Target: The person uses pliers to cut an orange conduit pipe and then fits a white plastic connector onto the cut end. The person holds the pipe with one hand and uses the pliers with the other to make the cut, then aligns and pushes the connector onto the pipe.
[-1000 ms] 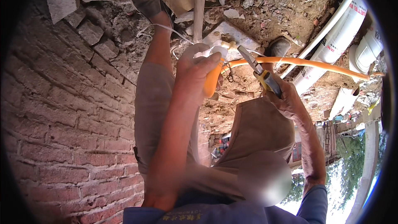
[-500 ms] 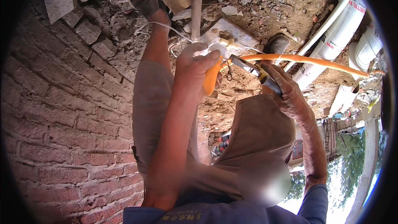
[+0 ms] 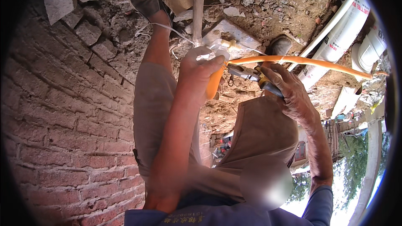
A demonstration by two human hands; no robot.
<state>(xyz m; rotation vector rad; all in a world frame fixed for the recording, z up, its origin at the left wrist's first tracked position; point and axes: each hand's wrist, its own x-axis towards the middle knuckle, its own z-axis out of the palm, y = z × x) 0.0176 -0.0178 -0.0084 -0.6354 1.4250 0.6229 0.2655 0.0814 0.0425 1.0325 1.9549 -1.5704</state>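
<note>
My left hand (image 3: pixel 200 68) is closed around an orange hose (image 3: pixel 305 60), whose bent end bulges below my fingers. Just past the thumb stands a whitish, partly see-through piece (image 3: pixel 222 53), too blurred to name. In my right hand (image 3: pixel 289 90) is a pair of pliers (image 3: pixel 245 72) with yellow and dark handles. The jaws point left and lie against or very near the hose beside my left thumb; whether they grip anything cannot be made out. A thin dark wire loop (image 3: pixel 234 82) hangs below the jaws. Beyond my left hand is a brass-coloured fitting (image 3: pixel 230 44).
An upright pole (image 3: pixel 198 8) stands just beyond my left hand, with a thin white cord (image 3: pixel 178 32) by it. A flat slab (image 3: pixel 234 31) lies on rubble. White plastic pipes (image 3: pixel 335 42) lie at the right. A brick wall (image 3: pixel 63 142) rises at the left.
The pliers' jaws have shifted slightly left and down, closer to my left thumb. The hose near the jaws sits a little higher and clear above them. My left hand has barely moved.
</note>
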